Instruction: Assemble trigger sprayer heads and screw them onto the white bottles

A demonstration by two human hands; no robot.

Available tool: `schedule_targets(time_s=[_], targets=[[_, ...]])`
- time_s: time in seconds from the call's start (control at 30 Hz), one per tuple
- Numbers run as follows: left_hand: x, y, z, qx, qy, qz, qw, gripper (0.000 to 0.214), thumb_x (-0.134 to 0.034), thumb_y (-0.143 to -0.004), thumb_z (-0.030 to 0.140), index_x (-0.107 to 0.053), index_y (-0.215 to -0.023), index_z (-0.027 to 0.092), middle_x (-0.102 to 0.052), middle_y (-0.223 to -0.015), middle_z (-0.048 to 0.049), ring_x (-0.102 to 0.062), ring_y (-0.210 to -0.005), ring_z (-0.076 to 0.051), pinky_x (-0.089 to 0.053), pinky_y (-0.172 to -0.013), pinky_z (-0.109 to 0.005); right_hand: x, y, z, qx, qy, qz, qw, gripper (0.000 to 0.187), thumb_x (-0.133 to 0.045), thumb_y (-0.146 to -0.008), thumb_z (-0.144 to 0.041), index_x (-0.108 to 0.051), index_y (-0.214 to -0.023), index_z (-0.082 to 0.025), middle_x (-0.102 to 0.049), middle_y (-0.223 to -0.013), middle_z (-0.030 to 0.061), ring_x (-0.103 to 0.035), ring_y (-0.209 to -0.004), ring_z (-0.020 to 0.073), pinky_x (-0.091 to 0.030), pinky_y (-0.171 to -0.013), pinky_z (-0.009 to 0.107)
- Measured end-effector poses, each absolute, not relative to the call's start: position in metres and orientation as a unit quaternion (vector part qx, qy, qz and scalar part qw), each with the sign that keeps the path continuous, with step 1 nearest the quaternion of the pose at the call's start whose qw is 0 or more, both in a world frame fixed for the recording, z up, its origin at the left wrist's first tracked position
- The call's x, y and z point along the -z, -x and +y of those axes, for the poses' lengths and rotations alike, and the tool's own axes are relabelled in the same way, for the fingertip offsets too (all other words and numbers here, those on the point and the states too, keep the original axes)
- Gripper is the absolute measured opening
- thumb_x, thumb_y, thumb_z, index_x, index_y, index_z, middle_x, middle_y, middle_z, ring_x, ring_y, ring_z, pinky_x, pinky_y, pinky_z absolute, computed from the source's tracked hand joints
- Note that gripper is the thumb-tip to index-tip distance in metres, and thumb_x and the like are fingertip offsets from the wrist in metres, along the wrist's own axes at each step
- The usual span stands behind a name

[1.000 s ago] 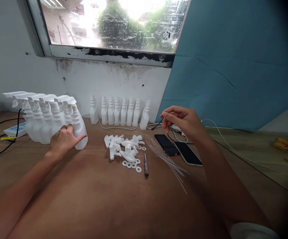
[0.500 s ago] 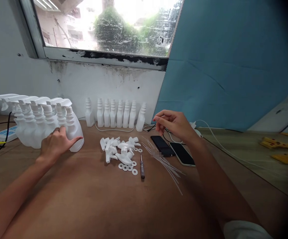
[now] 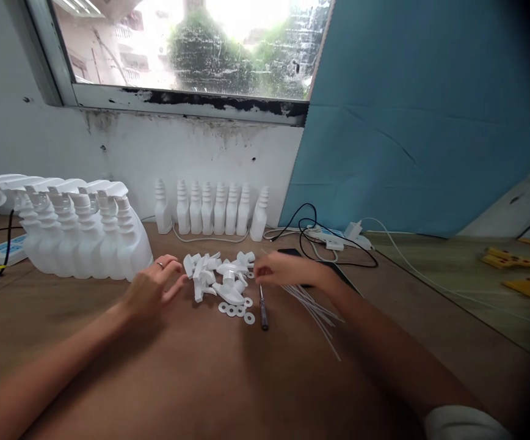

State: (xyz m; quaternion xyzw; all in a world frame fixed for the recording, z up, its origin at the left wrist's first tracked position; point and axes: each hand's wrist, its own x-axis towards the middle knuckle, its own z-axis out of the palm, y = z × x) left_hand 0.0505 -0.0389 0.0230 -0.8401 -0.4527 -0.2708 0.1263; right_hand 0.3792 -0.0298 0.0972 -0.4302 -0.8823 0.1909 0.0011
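- The left hand (image 3: 152, 292) hovers low over the brown wooden table (image 3: 201, 379), fingers spread and holding nothing, just left of the pile of white plastic spray trigger heads (image 3: 217, 276).
- The right hand (image 3: 283, 272) is at the pile's right edge with its fingers drawn together; blur hides whether they pinch anything.
- A small dark-handled screwdriver (image 3: 262, 305) lies just below that hand, with white ring washers (image 3: 236, 309) beside it.

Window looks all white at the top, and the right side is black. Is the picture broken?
No. Head view: daylight washes the top of the window out to white; head view: the far right fades into a dark lens rim; head view: the right hand looks slightly smeared, while the bottles by the wall look sharp.
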Motion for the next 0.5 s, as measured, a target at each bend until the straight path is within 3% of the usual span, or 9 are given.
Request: schedule_targets(time_s=[0.1, 0.3, 0.4, 0.5], targets=[[-0.030, -0.067, -0.020, 0.270, 0.874, -0.403, 0.023, 0.029, -0.039, -0.092, 0.040, -0.054, -0.107, 0.020, -0.058, -0.115, -0.0094, -0.059, -0.100, -0.021, -0.046, -0.079, -0.030, -0.077, -0.363, -0.050, -0.183, 0.408, -0.894, -0.005, 0.014, -0.056, -0.083, -0.020, -0.068, -0.084, -0.013, -0.067, -0.079, 0.0051, -0.056, -0.066, 0.0114, -0.033, -0.057, 0.021], [-0.039, -0.096, 0.022, 0.195, 0.891, -0.397, -0.099, 0.050, -0.044, -0.086, 0.055, -0.058, -0.119, 0.019, -0.054, -0.126, -0.0114, -0.060, -0.101, -0.025, -0.046, -0.086, -0.034, -0.051, -0.352, -0.075, -0.168, 0.455, -0.874, 0.014, 0.015, -0.065, -0.079, -0.026, -0.067, -0.084, -0.013, -0.067, -0.082, 0.0071, -0.057, -0.073, 0.0152, -0.031, -0.060, 0.022], [-0.037, -0.098, 0.033, 0.176, 0.892, -0.397, -0.128, 0.057, -0.050, -0.080, 0.059, -0.061, -0.120, 0.020, -0.058, -0.122, -0.0112, -0.060, -0.100, -0.026, -0.045, -0.086, -0.033, -0.047, -0.354, -0.074, -0.199, 0.469, -0.860, 0.018, 0.012, -0.063, -0.080, -0.023, -0.068, -0.085, -0.013, -0.068, -0.080, 0.0058, -0.057, -0.070, 0.0130, -0.034, -0.059, 0.020], [-0.035, -0.093, 0.038, 0.188, 0.884, -0.398, -0.154, 0.050, -0.052, -0.080, 0.056, -0.066, -0.112, 0.020, -0.064, -0.108, -0.0089, -0.061, -0.089, -0.022, -0.046, -0.080, -0.031, -0.048, -0.357, -0.073, -0.232, 0.469, -0.852, 0.020, 0.013, -0.060, -0.082, -0.022, -0.069, -0.085, -0.013, -0.066, -0.073, 0.0038, -0.054, -0.060, 0.0096, -0.033, -0.054, 0.018]])
